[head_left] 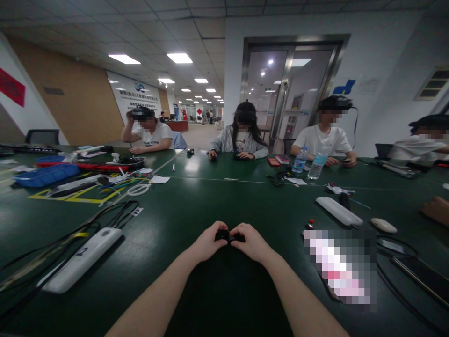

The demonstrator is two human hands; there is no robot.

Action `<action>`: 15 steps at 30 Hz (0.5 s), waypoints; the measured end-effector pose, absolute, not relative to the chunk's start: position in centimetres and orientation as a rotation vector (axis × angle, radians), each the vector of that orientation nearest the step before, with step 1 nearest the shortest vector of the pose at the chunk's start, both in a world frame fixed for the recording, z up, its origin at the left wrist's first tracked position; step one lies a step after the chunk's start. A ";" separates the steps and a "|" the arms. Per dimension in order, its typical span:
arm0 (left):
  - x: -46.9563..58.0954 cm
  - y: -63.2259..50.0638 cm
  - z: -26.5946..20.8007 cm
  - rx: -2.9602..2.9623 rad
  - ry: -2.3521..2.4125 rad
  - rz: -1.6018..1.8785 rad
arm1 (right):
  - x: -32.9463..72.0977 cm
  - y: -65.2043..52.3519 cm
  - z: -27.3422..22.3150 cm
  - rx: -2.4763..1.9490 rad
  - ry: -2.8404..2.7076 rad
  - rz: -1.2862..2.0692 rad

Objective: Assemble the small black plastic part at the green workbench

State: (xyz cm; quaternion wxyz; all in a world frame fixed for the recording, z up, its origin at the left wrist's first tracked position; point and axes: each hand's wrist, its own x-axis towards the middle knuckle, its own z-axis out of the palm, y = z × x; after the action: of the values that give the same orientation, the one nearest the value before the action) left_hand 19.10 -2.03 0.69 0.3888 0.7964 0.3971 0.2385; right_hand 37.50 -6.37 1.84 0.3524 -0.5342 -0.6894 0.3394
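Glossy dark green tabletop (196,201); steel-framed glass doors (266,89) beyond. Left hand (209,242), right hand (253,239) both grip small black object (230,238).

Object (229,237) between hands (211,239), bottles (317,165) beyond, right.

one left hand (211,242) and one right hand (251,239) hold the black object (230,237), one piece or perhaps two. beyond the black object: four people wearing headgear (154,135), two bottles (317,166). left of it: one white bar marked 2 (84,260). right of it: one plain white bar (339,211), one white oval item (383,225).
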 end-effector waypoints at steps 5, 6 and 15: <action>19.1 -1.9 0.6 2.019 1.019 0.617 | 37.3 -6.2 1.6 -1.375 -1.651 0.919; 19.1 -1.9 0.6 2.020 1.024 0.614 | 37.5 -6.0 1.4 -1.356 -1.579 0.944; 18.6 -1.9 1.3 1.997 1.093 0.594 | 40.4 -5.0 0.5 -1.216 -0.951 1.183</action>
State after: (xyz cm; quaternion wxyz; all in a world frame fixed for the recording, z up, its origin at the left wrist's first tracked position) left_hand 18.59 -1.93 1.26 0.3845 0.7835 0.4290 0.2329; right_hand 40.35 -5.02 0.51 0.5633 -0.5167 -0.4038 0.5025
